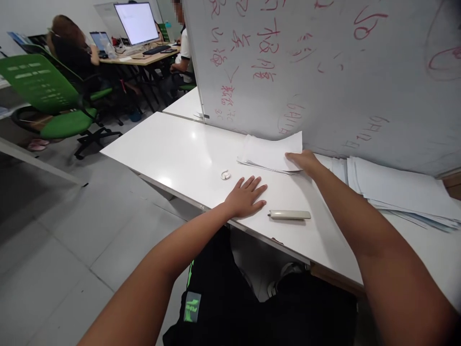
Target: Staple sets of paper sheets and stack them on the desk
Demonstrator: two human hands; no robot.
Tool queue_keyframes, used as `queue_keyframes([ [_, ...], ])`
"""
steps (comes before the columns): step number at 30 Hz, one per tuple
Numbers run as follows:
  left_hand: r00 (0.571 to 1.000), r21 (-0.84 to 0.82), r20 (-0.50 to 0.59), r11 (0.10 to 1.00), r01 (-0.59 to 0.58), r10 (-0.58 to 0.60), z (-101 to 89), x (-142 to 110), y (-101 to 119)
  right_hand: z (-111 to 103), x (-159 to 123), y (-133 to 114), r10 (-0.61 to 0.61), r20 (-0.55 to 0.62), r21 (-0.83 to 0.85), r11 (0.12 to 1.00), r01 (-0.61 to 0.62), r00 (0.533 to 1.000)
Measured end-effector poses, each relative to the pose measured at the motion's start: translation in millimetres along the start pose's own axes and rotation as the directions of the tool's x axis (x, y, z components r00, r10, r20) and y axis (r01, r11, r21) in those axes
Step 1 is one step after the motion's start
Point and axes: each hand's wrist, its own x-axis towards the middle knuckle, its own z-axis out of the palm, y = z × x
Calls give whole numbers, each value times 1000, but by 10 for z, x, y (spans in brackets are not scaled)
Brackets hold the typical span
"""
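My left hand [247, 197] lies flat on the white table [169, 149] with its fingers spread, holding nothing. My right hand [304, 161] pinches the right end of a stack of white paper [272, 151], thumb on top; its other fingers are hidden under or behind the sheets. The gripped corner is bent up, while the left part of the stack rests on the table. Just beyond my left fingertips sits a small white ring-shaped item [225, 175]. To the right of that hand is a slim pale grey tool [289, 215] with a dark tip, its exact kind unclear.
A whiteboard [324, 96] with red writing stands along the table's far side. More paper piles [399, 187] lie at the right, beyond my right forearm. At the back left are a green chair [68, 125], a desk with a monitor [139, 21], and two seated people.
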Motion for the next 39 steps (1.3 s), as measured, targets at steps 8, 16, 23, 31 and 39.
queue_keyframes([
  [8,1000,-33,0,999,-2,2,9,16,-8,-408,-413,320,-339,-298,-248,930,270,892],
  [16,1000,-92,-21,996,-20,18,29,20,-1,-1373,-962,1312,-484,-138,-616,725,308,864],
  [23,1000,-69,-1,998,4,-4,22,11,6,-1752,-997,1853,-187,-21,-459,875,157,982],
  [31,1000,-82,-6,997,4,-5,14,13,8,-1753,-1070,1783,-170,-62,-555,825,108,983],
  [39,1000,-92,-26,996,-6,3,45,19,-10,-1808,-1181,1761,-152,-121,-681,732,29,981],
])
